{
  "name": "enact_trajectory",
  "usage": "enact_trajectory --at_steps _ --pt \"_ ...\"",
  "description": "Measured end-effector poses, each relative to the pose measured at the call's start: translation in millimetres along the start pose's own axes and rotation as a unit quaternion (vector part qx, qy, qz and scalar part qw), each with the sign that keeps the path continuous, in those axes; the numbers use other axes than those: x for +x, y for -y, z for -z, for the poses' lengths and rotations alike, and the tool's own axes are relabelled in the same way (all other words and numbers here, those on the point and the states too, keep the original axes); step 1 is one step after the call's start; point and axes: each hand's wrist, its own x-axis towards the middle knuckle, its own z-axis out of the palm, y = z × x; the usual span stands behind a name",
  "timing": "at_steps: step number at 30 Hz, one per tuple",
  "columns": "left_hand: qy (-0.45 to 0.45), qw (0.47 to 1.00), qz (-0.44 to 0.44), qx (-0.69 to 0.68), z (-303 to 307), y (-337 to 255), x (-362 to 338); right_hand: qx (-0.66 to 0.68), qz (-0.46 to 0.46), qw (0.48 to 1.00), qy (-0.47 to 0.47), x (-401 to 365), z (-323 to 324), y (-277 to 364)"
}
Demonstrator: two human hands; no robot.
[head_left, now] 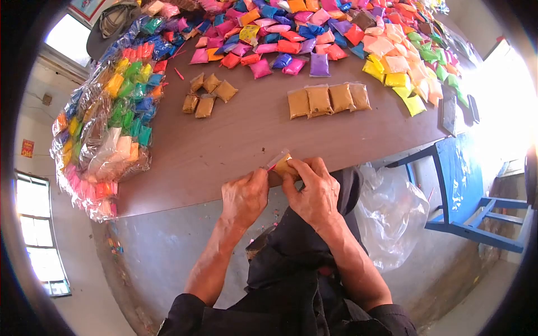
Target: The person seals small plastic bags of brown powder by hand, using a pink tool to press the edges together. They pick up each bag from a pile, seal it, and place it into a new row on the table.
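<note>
Near the table's front edge, my right hand (315,187) pinches a small clear packet with tan filling (284,166). My left hand (245,196) is closed at the packet's left side, where a thin pink-red item (273,167) shows by its fingers; exactly what those fingers grip is hard to make out. Beyond my hands, several tan packets (319,101) lie in an overlapping row. A looser group of similar tan packets (205,105) rests farther left.
Colourful packets (319,65) are heaped across the table's (235,137) far side. Bundles in clear wrap (120,112) line the left edge. A dark phone-like object (449,112) lies at the right edge. Below are a clear plastic bag (389,215) and a blue chair (460,179).
</note>
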Motion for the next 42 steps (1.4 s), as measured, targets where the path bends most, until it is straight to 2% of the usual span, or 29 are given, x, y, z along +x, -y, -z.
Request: enact_trajectory --at_steps 5,8,11,14,17,20,24,30,33,36,39,42 --pt "-0.024 0.999 -0.022 0.017 1.0 4.9 -2.5 0.01 0.008 1.0 -0.017 -0.9 -2.9 -1.6" --pt "-0.054 0.997 0.051 0.012 1.6 17.7 -2.0 -0.001 0.004 1.0 -0.016 -1.0 -3.9 -3.6" --pt "-0.056 0.996 0.068 -0.028 10.6 12.1 1.2 -0.008 0.001 1.0 -0.008 -0.1 -3.4 -3.8" --pt "-0.044 0.997 0.045 -0.046 12.3 -8.7 4.9 0.0 -0.033 0.999 0.009 0.6 -1.1 0.2" --pt "-0.019 1.0 0.004 -0.004 2.1 -0.6 5.4 -0.008 0.004 1.0 -0.012 0.6 -1.0 -1.6" --pt "-0.048 0.998 0.028 0.004 4.1 13.6 9.3 -0.01 0.024 1.0 -0.012 -0.6 -4.3 -8.8" --pt "-0.022 0.994 0.045 -0.094 17.7 -16.5 18.2 0.013 0.013 1.0 -0.009 -0.3 -5.4 -6.2" --pt "0.019 0.998 -0.028 -0.058 6.1 -17.6 43.5 0.006 0.028 1.0 0.003 0.8 0.2 -8.0" --pt "0.05 0.998 -0.036 -0.027 3.4 -8.6 47.3 0.005 0.03 1.0 -0.002 0.4 -1.6 -7.9" --pt "0.042 0.999 -0.019 -0.01 0.5 3.9 51.0 0.007 0.016 1.0 0.009 -1.2 -0.3 -7.8" --pt "0.037 0.998 -0.001 -0.044 10.2 -3.5 51.5 0.014 0.022 1.0 -0.001 -1.3 -1.1 -10.5" --pt "0.032 0.997 -0.022 -0.07 13.7 -22.0 45.8 0.011 0.024 1.0 -0.002 -2.3 -2.7 -10.7"
